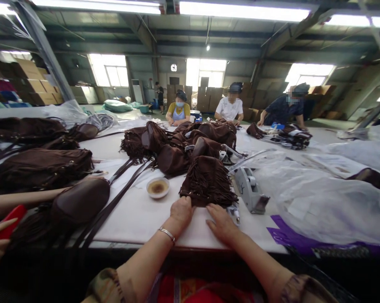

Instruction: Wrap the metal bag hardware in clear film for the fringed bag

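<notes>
A dark brown fringed bag [208, 181] lies on the white table right in front of me, its strands hanging over the near face. My left hand [181, 212] is closed at its near left corner, fingers curled on the edge and mostly hidden. At the near right edge, my right hand [222, 223] lies low on the table with its fingertips touching the bag and the thumb apart. Left of the bag stands a small white dish [157, 187] with brown residue in it. A grey tape dispenser [251, 191] sits to the right.
More brown bags [174, 158] are heaped behind, and others [41, 166] lie at left. A co-worker's hand holds a red object [11, 221] at far left. Clear plastic bags [332, 198] and purple material [291, 233] cover the right. Several people work beyond the table.
</notes>
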The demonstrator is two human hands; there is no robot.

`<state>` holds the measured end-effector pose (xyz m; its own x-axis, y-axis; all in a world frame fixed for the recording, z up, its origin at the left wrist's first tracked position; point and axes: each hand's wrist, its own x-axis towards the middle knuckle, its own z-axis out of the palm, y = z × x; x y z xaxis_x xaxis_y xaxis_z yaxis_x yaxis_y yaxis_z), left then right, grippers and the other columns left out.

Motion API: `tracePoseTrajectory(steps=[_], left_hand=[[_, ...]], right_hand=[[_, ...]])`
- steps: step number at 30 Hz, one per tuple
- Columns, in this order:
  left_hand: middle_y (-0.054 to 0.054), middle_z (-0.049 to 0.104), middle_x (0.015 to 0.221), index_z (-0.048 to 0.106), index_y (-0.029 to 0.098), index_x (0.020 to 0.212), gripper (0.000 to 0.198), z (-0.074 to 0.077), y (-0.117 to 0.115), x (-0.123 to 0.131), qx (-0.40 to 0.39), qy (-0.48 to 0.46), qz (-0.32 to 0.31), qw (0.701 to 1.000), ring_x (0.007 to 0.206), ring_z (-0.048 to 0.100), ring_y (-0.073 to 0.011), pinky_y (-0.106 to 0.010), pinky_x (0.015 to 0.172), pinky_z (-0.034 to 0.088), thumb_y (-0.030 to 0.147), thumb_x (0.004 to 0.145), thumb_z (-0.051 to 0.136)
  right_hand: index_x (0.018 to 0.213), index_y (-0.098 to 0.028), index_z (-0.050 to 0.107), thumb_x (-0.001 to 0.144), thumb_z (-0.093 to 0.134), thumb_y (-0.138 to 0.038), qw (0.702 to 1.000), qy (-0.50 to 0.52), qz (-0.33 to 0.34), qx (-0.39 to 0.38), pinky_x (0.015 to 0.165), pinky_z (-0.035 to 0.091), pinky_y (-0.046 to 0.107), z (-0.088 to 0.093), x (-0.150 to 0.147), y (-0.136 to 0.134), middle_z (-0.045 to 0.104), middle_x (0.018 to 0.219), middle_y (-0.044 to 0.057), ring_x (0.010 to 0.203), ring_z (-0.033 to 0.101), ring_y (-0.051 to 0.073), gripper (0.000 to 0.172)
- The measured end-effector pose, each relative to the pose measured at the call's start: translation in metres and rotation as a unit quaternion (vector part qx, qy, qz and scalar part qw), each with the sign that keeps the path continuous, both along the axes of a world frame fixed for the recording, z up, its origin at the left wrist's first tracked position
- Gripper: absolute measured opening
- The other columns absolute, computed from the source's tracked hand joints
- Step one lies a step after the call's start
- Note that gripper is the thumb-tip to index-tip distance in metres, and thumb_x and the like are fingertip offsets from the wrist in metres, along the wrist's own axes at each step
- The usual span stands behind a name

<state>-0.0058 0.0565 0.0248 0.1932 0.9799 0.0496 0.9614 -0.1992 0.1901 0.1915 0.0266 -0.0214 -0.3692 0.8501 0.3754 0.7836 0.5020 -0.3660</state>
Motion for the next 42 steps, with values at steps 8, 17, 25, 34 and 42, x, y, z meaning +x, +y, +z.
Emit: tracePoseTrajectory(steps=[8, 17, 25, 34, 42], left_hand=[[-0.017, 0.054, 0.125, 0.055, 0.015, 0.121, 0.038, -0.001, 0.003, -0.008, 0.026, -0.001, -0.03, 0.999, 0.111, 0.058, -0.0283, -0.038, 0.092, 0.05, 0.033, 0.088, 0.062], [-0.012, 0.063, 0.107, 0.068, 0.017, 0.099, 0.024, 0.007, 0.022, -0.013, -0.011, -0.002, -0.095, 0.995, 0.09, 0.067, -0.0216, -0.032, 0.079, 0.052, 0.021, 0.096, 0.045], [-0.002, 0.068, 0.113, 0.071, 0.022, 0.094, 0.032, 0.002, -0.007, -0.048, -0.075, -0.205, -0.35, 0.911, 0.104, 0.061, -0.0161, -0.024, 0.093, 0.046, 0.003, 0.074, 0.054], [0.001, 0.07, 0.107, 0.065, 0.019, 0.067, 0.028, 0.003, -0.02, -0.041, -0.051, -0.146, -0.37, 0.916, 0.091, 0.054, -0.017, -0.03, 0.087, 0.04, -0.004, 0.062, 0.049], [-0.004, 0.071, 0.1, 0.072, 0.019, 0.076, 0.03, -0.005, -0.015, -0.049, 0.01, -0.101, -0.21, 0.972, 0.086, 0.055, -0.0199, -0.031, 0.079, 0.042, -0.001, 0.075, 0.05]], right_hand=[[0.135, -0.005, 0.055, 0.085, 0.056, -0.022, 0.998, 0.021, -0.049, 0.023, 0.109, 0.042, 0.051, -0.009, -0.005, 0.011, 0.056, 0.135, 0.024, 0.128, 0.051, 0.034, 0.053], [0.137, -0.016, 0.055, 0.084, 0.054, -0.027, 0.972, 0.212, -0.046, -0.086, 0.102, 0.049, 0.045, 0.009, 0.015, 0.031, 0.062, 0.131, 0.014, 0.113, 0.062, 0.025, 0.055], [0.115, -0.016, 0.07, 0.082, 0.059, -0.037, 0.96, 0.218, -0.054, -0.168, 0.098, 0.046, 0.045, 0.021, 0.046, 0.044, 0.072, 0.109, 0.011, 0.104, 0.063, 0.028, 0.041], [0.116, -0.019, 0.069, 0.08, 0.063, -0.021, 0.993, 0.017, 0.028, -0.116, 0.091, 0.044, 0.038, 0.036, 0.007, 0.02, 0.065, 0.105, 0.011, 0.101, 0.056, 0.027, 0.037], [0.109, -0.022, 0.071, 0.079, 0.054, -0.007, 0.992, -0.091, 0.043, -0.069, 0.091, 0.044, 0.038, 0.034, -0.002, -0.012, 0.063, 0.109, 0.012, 0.105, 0.055, 0.027, 0.037]])
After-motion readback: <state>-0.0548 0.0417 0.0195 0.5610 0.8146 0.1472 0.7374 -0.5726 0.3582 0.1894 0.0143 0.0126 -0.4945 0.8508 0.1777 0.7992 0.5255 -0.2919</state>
